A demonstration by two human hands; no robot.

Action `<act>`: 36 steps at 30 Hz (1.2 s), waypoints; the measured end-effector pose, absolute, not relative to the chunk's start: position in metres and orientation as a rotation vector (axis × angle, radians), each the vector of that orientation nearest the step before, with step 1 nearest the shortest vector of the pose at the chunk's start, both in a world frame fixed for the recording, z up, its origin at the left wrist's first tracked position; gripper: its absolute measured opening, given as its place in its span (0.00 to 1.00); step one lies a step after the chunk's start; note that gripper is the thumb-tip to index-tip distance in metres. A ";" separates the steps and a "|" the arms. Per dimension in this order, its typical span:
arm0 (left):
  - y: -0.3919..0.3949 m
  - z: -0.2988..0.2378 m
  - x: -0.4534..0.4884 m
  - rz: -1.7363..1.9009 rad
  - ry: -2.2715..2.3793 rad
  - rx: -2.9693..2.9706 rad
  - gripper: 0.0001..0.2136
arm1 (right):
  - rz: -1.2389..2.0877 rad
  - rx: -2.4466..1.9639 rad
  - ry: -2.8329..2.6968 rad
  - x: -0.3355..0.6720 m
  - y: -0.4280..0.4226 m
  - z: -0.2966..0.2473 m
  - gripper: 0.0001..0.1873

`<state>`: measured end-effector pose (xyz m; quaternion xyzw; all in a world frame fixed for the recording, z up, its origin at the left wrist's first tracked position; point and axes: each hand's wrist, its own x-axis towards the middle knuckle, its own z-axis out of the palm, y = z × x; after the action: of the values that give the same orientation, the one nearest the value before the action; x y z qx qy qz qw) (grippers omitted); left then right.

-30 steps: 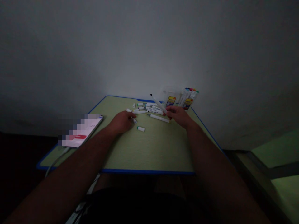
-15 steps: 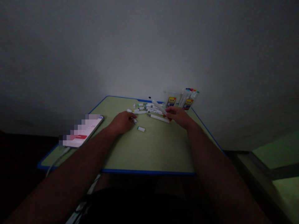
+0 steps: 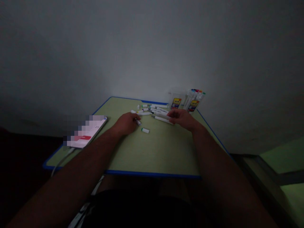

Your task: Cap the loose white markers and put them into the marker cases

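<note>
On the table's far half: marker and cap in hand

Table (image 3: 156, 148): right hand (image 3: 170, 117) nearly closed, fingers pinching the right end of a marker (image 3: 161, 115), held low at the pile; dim, tip unclear. Left hand (image 3: 136, 119) half curled, thumb and fingers around a cap (image 3: 138, 122).

Step, as judged: handling markers and caps, one per hand. A further move calls for lifting the marker clear of the pile, tip free.

In the way: near marker (image 3: 163, 120) lies just below the held one, other pens (image 3: 144, 113) to the left. Green cap (image 3: 145, 130) lies loose, nearer. Far right, clear case (image 3: 176, 102) and full case (image 3: 193, 104); left, phone (image 3: 89, 131).
</note>
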<state>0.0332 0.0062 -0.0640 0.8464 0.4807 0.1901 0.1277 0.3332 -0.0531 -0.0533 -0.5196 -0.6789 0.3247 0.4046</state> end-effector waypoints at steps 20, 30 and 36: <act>0.001 -0.058 0.035 0.493 1.448 2.457 0.15 | 1.099 -1.025 -1.225 0.315 -0.062 -0.041 0.19; -0.001 -0.055 0.035 0.463 1.455 2.493 0.15 | 1.074 -0.947 -1.104 0.296 -0.071 -0.023 0.32; 0.002 -0.058 0.034 0.521 1.422 2.510 0.14 | 1.067 -0.987 -1.081 0.294 -0.070 -0.025 0.17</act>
<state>0.0345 0.0019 -0.0581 0.8515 0.4825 0.1766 0.1048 0.2941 -0.0696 -0.0250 -0.4288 -0.4697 0.4636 0.6169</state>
